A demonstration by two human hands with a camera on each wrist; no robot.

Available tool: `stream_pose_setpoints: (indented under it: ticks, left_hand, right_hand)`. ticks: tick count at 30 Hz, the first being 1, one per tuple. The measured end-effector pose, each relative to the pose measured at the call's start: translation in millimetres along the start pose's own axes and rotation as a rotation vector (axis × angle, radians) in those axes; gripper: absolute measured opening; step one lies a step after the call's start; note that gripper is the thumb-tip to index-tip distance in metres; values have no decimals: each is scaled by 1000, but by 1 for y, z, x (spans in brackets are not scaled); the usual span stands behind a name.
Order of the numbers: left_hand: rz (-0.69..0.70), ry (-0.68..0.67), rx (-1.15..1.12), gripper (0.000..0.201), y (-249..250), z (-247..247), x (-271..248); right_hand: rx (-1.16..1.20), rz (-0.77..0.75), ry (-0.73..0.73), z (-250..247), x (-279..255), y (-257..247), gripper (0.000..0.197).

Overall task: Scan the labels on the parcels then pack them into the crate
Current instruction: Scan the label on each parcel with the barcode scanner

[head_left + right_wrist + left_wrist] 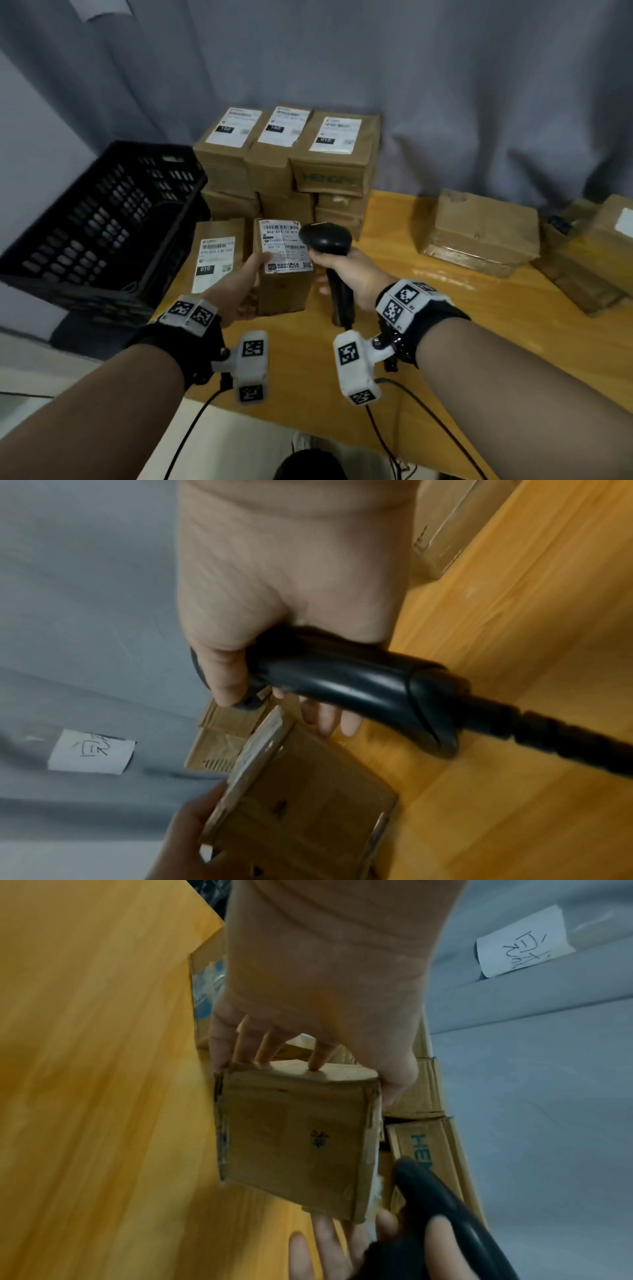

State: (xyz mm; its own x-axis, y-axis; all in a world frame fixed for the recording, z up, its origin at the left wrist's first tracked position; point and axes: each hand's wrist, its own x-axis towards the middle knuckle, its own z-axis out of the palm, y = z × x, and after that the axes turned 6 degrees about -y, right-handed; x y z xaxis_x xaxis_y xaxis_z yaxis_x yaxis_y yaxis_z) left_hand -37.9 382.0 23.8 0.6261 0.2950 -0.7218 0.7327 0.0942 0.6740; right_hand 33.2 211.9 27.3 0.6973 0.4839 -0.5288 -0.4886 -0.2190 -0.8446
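Note:
My left hand grips a small brown parcel above the wooden table, thumb on its white barcode label. In the left wrist view the fingers curl round the parcel. My right hand grips the handle of a black barcode scanner, whose head sits right at the label's right edge. The right wrist view shows the scanner handle in my fist and the parcel below it. A black slatted crate stands at the left, tilted toward me.
A stack of labelled brown parcels stands behind my hands against a grey curtain. One more labelled parcel lies beside the held one. Several taped boxes lie at the table's right. The scanner cable hangs off the front edge.

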Motion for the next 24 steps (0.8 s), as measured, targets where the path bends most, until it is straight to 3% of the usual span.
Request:
stream_pose_setpoints:
  ticks: [5,9,12,15,18,21,24]
  left_hand:
    - [-8,-10,70,39,21,-23,26]
    - [98,5,209,36,27,-33,51]
    - [167,58,413,28,26,-40,62]
    - [152,138,609,50,26,-45,71]
    - [189,224,843,52,37,-43,76]
    - [323,188,797,43,53,-25,75]
    - [399,80,702,35,66,11,66]
  right_hand:
    - [-33,0,76,32,36,-7,39]
    - [-67,30,101,41,53,-7,38]
    - [-112,101,37,43,60,-3,35]
    - [-111,85,20,42,61,-1,28]
    - [-132,-14,108,25,49,-5,25]
    - [-195,-66,114,-16,27,-6,23]
    - [-193,-69,225,-65,1,-4,16]
